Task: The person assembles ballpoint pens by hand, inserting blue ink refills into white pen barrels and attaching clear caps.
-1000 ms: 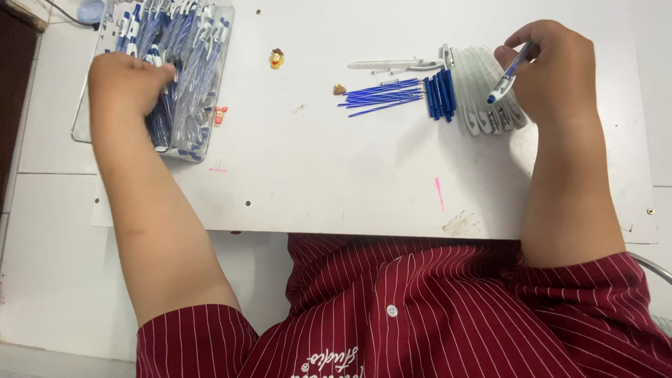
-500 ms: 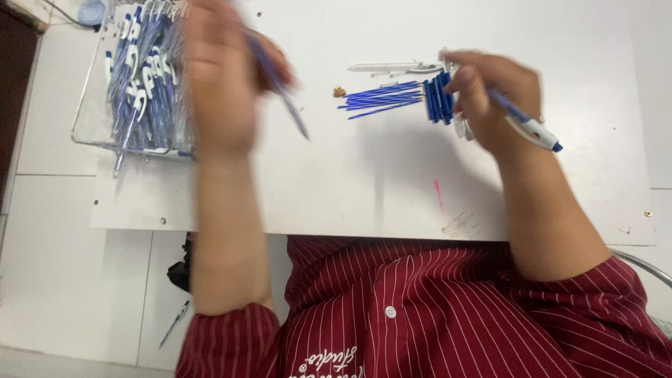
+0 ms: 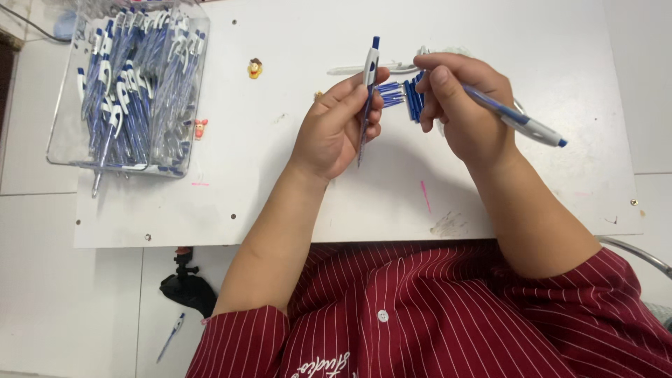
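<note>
My left hand point(image 3: 337, 126) grips a blue and white pen point(image 3: 367, 84) upright over the middle of the white board point(image 3: 294, 182). My right hand point(image 3: 463, 105) holds another blue and white pen point(image 3: 518, 120), its tip pointing right. Just behind both hands lie several loose blue refills point(image 3: 390, 94) and blue pen parts point(image 3: 413, 98), partly hidden by my fingers.
A clear plastic tray point(image 3: 63, 133) full of blue and white pens stands at the board's far left. A small yellow figure point(image 3: 255, 68) and a small red one point(image 3: 201, 128) sit near it. One pen point(image 3: 170, 338) lies on the floor by a black stand point(image 3: 185, 287).
My left hand left the tray with a pen and came to the middle. My right hand drew back from the pile on the right, still holding its pen.
</note>
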